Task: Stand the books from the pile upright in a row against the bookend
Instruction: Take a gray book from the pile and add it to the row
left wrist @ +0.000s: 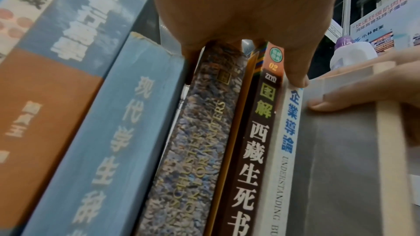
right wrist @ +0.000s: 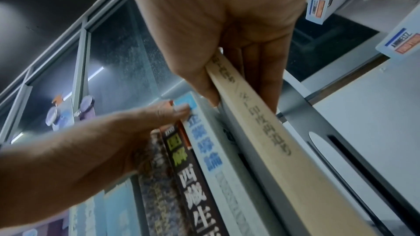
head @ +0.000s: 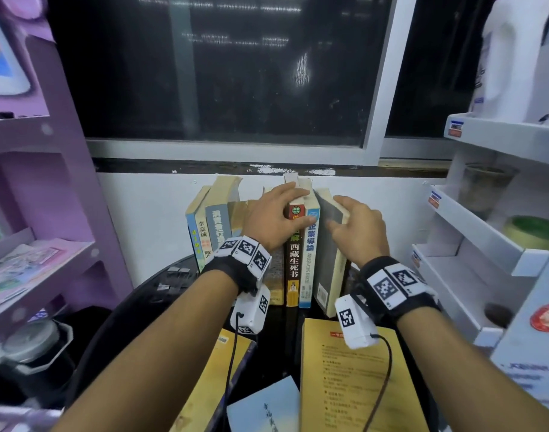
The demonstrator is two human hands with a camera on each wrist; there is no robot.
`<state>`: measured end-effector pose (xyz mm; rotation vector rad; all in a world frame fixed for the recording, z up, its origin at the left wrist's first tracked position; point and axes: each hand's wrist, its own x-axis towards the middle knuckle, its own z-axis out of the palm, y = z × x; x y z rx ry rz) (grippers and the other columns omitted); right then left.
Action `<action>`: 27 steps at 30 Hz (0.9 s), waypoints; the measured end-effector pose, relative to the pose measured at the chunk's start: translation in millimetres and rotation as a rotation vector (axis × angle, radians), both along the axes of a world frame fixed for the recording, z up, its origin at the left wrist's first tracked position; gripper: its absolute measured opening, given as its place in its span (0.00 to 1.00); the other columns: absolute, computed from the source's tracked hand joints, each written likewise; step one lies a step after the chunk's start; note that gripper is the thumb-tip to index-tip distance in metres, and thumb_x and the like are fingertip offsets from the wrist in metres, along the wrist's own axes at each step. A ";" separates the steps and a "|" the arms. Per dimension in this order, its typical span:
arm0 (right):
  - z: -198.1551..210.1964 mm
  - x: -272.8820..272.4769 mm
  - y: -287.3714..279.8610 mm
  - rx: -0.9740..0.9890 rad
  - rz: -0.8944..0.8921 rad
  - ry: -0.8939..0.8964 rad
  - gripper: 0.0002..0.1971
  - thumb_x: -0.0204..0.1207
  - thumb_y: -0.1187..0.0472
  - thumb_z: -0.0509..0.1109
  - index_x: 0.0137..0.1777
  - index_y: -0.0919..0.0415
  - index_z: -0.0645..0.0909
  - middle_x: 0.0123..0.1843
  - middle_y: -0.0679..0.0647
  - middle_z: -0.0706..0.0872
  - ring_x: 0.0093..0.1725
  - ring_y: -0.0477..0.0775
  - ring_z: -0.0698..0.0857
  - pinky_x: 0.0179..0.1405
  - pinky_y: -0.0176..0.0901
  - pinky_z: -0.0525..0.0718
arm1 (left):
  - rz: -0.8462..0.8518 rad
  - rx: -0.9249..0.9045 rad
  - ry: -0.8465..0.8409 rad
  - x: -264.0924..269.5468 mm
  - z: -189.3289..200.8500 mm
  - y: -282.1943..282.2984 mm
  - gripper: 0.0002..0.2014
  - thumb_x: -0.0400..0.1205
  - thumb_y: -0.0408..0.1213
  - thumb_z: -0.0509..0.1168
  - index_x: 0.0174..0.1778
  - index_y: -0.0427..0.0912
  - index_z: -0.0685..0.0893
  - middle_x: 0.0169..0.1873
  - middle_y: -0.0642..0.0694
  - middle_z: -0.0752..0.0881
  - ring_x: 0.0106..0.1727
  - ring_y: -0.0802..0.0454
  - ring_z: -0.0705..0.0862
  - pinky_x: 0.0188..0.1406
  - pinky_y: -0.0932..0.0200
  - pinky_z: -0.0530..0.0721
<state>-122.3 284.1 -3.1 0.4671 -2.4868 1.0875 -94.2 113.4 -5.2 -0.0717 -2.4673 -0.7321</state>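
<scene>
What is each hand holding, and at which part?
The right hand pinches the grey book at its top corner. The left hand holds nothing; it rests on the row's top.

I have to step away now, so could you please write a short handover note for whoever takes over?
Left hand: on top of the standing row, steadying it.
Right hand: pinching the grey-covered book, upright at the row's right end, next to the bookend.
Done: several books stand upright.
Left: release the grey book; stand the yellow book, the light blue book and another flat one.
</scene>
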 end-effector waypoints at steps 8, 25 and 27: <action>-25.2 -16.4 -13.8 -0.009 0.017 0.018 0.23 0.78 0.53 0.71 0.74 0.47 0.77 0.56 0.55 0.89 0.51 0.56 0.87 0.51 0.48 0.87 | -0.029 -0.025 0.040 -0.2 -5.7 -2.2 0.28 0.79 0.57 0.67 0.76 0.59 0.73 0.80 0.55 0.68 0.77 0.54 0.71 0.71 0.48 0.75; -15.0 -10.8 12.5 0.192 0.450 -0.266 0.57 0.62 0.71 0.83 0.82 0.40 0.52 0.52 0.44 0.84 0.50 0.43 0.87 0.38 0.29 0.84 | -0.020 -0.057 0.034 0.9 -6.2 -3.1 0.29 0.80 0.58 0.66 0.77 0.59 0.71 0.81 0.55 0.65 0.78 0.55 0.69 0.70 0.49 0.71; -16.5 -10.7 10.7 0.180 0.455 -0.250 0.56 0.62 0.71 0.83 0.82 0.40 0.53 0.52 0.44 0.85 0.48 0.40 0.87 0.38 0.30 0.85 | -0.016 -0.060 0.037 1.4 -6.3 -2.7 0.29 0.80 0.58 0.65 0.78 0.58 0.70 0.82 0.55 0.65 0.78 0.55 0.69 0.70 0.50 0.72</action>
